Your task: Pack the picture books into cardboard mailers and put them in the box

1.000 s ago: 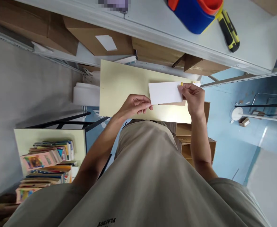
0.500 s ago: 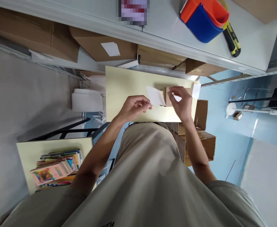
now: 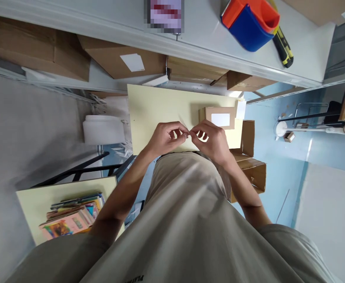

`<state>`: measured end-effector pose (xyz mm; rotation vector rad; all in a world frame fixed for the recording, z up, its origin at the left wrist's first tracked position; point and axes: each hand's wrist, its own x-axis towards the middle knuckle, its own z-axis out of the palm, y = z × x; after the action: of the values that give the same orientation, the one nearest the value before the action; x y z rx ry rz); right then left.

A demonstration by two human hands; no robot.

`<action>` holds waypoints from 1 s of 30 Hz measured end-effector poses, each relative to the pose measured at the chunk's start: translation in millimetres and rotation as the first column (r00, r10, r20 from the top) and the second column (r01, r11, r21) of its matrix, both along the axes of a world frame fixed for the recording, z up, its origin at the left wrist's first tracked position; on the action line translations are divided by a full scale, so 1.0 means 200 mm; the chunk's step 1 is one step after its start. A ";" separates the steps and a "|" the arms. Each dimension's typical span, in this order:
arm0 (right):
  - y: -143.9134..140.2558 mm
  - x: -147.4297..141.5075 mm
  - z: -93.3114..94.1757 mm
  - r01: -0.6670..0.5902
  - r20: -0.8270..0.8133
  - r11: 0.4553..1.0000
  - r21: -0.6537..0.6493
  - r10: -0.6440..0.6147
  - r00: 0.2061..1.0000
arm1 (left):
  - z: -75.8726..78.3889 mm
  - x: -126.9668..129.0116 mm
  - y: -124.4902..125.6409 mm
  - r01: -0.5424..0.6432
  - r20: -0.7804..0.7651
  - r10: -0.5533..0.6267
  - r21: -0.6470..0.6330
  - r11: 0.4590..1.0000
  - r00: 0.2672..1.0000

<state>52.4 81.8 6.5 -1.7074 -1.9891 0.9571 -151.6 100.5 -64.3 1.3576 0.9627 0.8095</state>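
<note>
Over the feed I noted blue floor [image 3: 278,173] at right; a white fan [image 3: 331,129] stood there. Pale shelf [image 3: 201,25] spanned the top.

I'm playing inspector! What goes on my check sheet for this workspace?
Surface: pale yellow table.
Work things: cardboard box with a white label, on the table.
Clutter: red-and-blue holder and yellow-and-black knife on the shelf; books on the side table.
Hands: left hand and right hand pinch close together; anything held is too small to tell.
Cables: nothing seen for certain.
Surroundings: open boxes near the table's right end; blue floor.
</note>
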 end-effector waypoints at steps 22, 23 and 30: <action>0.03 -0.03 -0.08 0.149 -0.230 0.986 -0.069 -0.161 0.960 | -0.09 -0.14 -0.05 -0.090 0.108 0.126 -0.292 0.952 0.986; 0.02 -0.04 -0.08 0.140 -0.234 0.988 -0.069 -0.152 0.960 | -0.07 -0.10 -0.06 -0.092 0.118 0.131 -0.290 0.953 0.984; 0.00 -0.04 -0.10 0.123 -0.271 0.985 -0.124 -0.153 0.951 | -0.12 -0.02 -0.09 -0.186 0.136 0.258 -0.400 0.898 0.956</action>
<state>44.0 81.0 -13.3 -1.6358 -1.6434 1.1983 -155.2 81.6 -88.0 0.8264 1.0751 0.8505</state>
